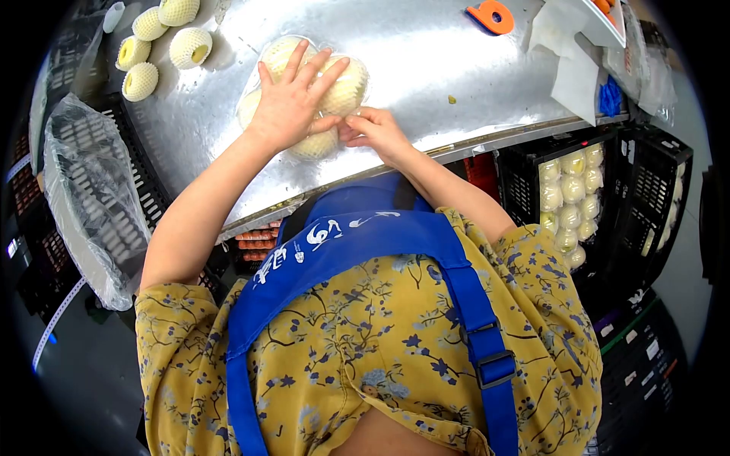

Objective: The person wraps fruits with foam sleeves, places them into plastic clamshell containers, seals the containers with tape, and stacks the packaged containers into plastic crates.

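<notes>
A clear plastic pack of round, pale-yellow fruit in foam nets [346,90] lies on the metal table in front of me. My left hand [290,105] rests palm down across its top, fingers spread over the fruit and thumb pointing right. At the pack's near right edge, my right hand [378,137] has its thumb and fingers pinched together, close to the left thumb. What the right fingertips hold is too small to make out. Several more netted fruit [190,48] sit loose at the table's far left.
An orange tape dispenser [492,17] lies at the back right, near white paper sheets [576,85] and a blue crumpled item [610,97]. Black crates of wrapped fruit [570,196] stand below on the right. A plastic-covered crate [93,190] leans at the left.
</notes>
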The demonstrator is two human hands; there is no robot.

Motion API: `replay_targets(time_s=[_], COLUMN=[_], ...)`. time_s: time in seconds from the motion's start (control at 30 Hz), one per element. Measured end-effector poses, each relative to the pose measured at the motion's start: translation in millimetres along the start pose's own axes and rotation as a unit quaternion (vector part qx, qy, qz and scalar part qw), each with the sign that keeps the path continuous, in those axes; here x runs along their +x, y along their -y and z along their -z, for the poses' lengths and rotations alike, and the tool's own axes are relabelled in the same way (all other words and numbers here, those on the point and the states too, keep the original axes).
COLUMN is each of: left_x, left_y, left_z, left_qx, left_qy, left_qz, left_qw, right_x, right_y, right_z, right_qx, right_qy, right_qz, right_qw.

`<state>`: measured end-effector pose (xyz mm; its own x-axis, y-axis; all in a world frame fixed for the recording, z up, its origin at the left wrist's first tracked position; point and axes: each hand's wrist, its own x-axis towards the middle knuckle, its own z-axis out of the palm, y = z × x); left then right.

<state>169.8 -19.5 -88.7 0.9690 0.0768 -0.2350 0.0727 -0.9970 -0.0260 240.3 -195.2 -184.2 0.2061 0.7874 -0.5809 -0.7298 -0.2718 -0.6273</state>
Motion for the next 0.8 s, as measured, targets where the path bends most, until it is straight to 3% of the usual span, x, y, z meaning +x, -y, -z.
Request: replay_targets(time_s=[0.13, 0.33, 0.63, 0.8], left_x=[-1, -1, 0, 0], left_y=[4, 4, 7, 0], left_z=[4, 7, 18, 7], left_qx=[-0.024, -0.042, -0.065, -0.036], left_qy=[0.002, 0.008, 0.043, 0.012], left_qz=[-0.022, -0.012, -0.012, -0.008], left_qw=[0.999, 0.999, 0.997, 0.999], right_x=[-7, 0, -2, -5], right_y=[3, -9, -4, -5], right_z=[-2, 10, -3, -1], right_qx=[0.099, 0.091, -0.010, 0.031], right_qy=[0.036, 0.095, -0.009, -0.019], right_qz=[-0.012, 0.023, 0.020, 0.023], right_qw=[0.994, 0.991, 1.000, 0.999])
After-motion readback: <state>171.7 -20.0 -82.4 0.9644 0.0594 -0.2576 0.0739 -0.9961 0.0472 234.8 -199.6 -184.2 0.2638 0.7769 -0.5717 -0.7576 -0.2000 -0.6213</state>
